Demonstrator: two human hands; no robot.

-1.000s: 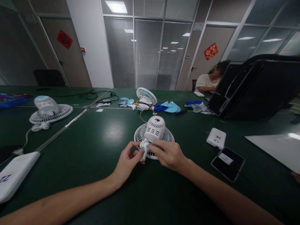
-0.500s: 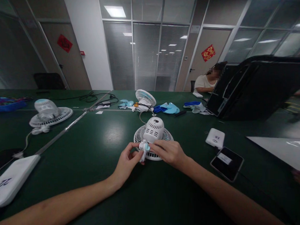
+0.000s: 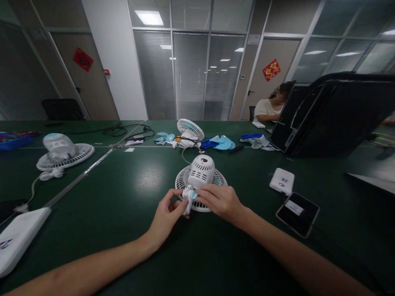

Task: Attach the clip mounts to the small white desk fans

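Observation:
A white fan lies with its round grille down and its vented motor housing up in front of me. At its near side is a white clamp with a light-blue knob. My left hand is closed around the clamp, thumb on its near part. From the other side my right hand pinches the blue knob, its fingers together. The fingers partly cover the clamp and the grille's near edge.
Another fan lies at left, and a third fan stands farther back among blue fan blades. White power banks and a phone lie at right. A large black case and a seated person are beyond.
Both hands keep their grip on the clamp and knob, with barely any movement. The white sheet at the right edge has shifted away. My view has turned very slightly.

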